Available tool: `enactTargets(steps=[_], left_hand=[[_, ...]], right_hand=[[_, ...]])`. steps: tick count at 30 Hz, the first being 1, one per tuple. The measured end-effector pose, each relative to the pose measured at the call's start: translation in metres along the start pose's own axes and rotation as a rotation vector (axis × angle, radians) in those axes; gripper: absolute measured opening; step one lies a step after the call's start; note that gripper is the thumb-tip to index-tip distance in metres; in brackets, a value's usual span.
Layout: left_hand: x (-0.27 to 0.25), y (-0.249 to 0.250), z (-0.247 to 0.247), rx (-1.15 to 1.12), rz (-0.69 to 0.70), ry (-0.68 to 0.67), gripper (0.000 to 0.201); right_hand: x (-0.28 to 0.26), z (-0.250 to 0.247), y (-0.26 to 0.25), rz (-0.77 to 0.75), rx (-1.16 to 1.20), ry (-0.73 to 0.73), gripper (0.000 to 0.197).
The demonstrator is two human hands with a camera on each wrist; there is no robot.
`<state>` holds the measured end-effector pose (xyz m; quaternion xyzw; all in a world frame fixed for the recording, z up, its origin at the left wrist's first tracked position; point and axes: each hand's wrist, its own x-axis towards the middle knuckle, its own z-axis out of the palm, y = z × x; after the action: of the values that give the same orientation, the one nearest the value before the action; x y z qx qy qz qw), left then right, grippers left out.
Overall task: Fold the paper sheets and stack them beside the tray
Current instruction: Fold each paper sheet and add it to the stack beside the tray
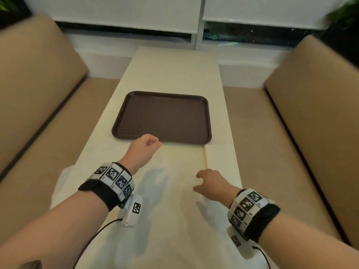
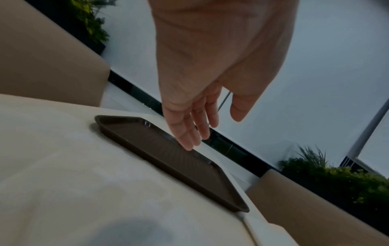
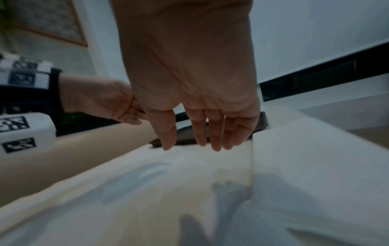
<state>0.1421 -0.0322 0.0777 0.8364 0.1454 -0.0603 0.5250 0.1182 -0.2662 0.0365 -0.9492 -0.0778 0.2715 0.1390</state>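
Both my hands are empty right now. My right hand (image 1: pixel 210 184) hangs with its fingers (image 3: pixel 212 133) straight and loosely spread, pointing down, nothing between them. My left hand (image 1: pixel 142 150) is just as slack, fingers (image 2: pixel 189 126) relaxed and holding nothing, up near the tray's near-left corner.

Directly under both palms lies the paper sheet (image 1: pixel 174 191), flat on the table (image 1: pixel 171 70), so the thing I need is straight below me, not off to a side. Its long axis runs near to far, from my body toward the tray (image 1: pixel 162 117). The far edge of the sheet sits right up against the tray's near rim; I cannot tell whether it tucks under it. My left hand is closer to that far edge, my right is closer to the sheet's right-hand edge (image 1: pixel 205 158), which shows as a thin straight line with a faint yellowish tint just beyond my fingertips.

The sheet looks thin, matte and cream-white, almost the same tone as the tabletop, with soft shadows of my hands on it. I judge it limp and light, likely to slide if I push it. The tray is dark brown, rectangular with rounded corners, a raised lip and a fine grid texture. Tan cushioned benches (image 1: pixel 38 84) flank the table.
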Motion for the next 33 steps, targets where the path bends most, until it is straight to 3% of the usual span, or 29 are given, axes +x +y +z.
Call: enactTargets(steps=[4,12,19,22,25,30,33], left_hand=[[-0.019,-0.027,-0.012,0.239,0.043,-0.01,0.018],[-0.049,-0.084,-0.042,0.38,-0.012,-0.073,0.022],[-0.046,-0.091,-0.055,0.477,-0.02,-0.07,0.029],[-0.044,-0.093,-0.048,0.529,-0.056,-0.146,0.035],[-0.036,-0.092,-0.042,0.516,-0.05,-0.154,0.04],[-0.025,-0.089,-0.034,0.423,-0.077,-0.142,0.043],[-0.019,-0.078,-0.028,0.244,-0.071,-0.056,0.052]], right_hand=[[0.019,0.024,-0.034,0.053,-0.162,0.0,0.05],[0.033,0.064,-0.074,0.08,-0.175,0.046,0.067],[0.04,0.071,-0.091,0.148,-0.16,-0.074,0.041],[0.039,0.067,-0.095,0.133,-0.021,-0.106,0.006],[0.036,0.056,-0.092,0.076,0.228,0.002,0.017],[0.015,0.022,-0.082,0.015,0.596,0.188,0.015],[0.002,-0.002,-0.075,-0.04,0.732,0.27,0.015]])
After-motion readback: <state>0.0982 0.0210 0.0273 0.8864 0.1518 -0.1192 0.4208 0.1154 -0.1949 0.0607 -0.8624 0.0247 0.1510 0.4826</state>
